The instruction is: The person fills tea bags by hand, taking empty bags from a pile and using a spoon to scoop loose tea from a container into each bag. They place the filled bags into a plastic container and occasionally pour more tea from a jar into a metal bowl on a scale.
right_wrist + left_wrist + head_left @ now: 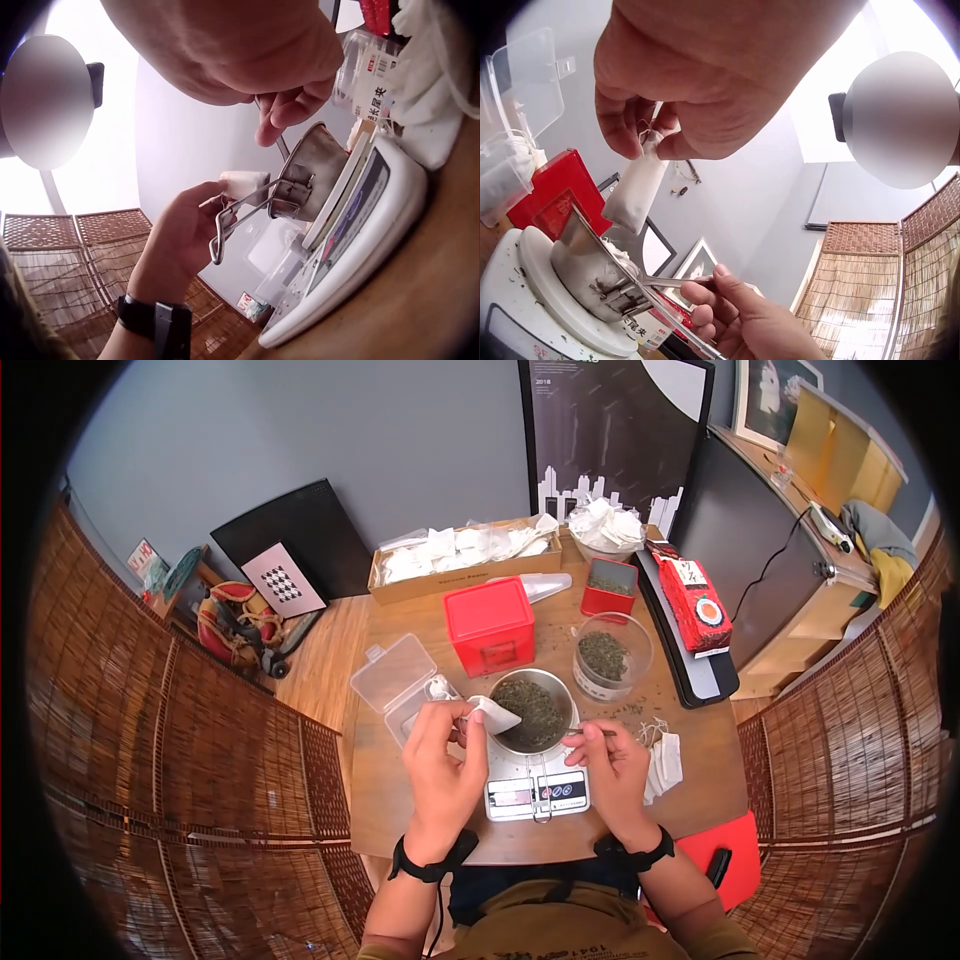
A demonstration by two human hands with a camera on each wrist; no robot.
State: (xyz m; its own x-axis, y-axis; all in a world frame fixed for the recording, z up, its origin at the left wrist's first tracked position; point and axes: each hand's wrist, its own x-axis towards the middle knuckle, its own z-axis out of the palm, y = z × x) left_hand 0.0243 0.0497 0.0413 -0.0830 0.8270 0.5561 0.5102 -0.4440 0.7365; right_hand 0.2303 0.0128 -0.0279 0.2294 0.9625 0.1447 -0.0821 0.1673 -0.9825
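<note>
My left hand [446, 765] pinches a white drawstring tea bag [494, 715] at its top, with the string between the fingertips. In the left wrist view the tea bag [636, 196] hangs over the rim of a metal pot. Dried tea leaves [540, 712] lie inside that pot [319, 176], which has a wire handle and sits on a white kitchen scale [538, 797]. My right hand [615, 770] pinches the thin metal handle of a spoon [664, 282] that reaches into the pot; its bowl end is hidden.
A clear plastic box [398, 672] with its lid raised stands left of the pot. Behind are a red tin [490, 625], a clear tub [640, 660] of leaves, and a cardboard box [400, 592] of white bags. Flat bags [664, 765] lie right of the scale.
</note>
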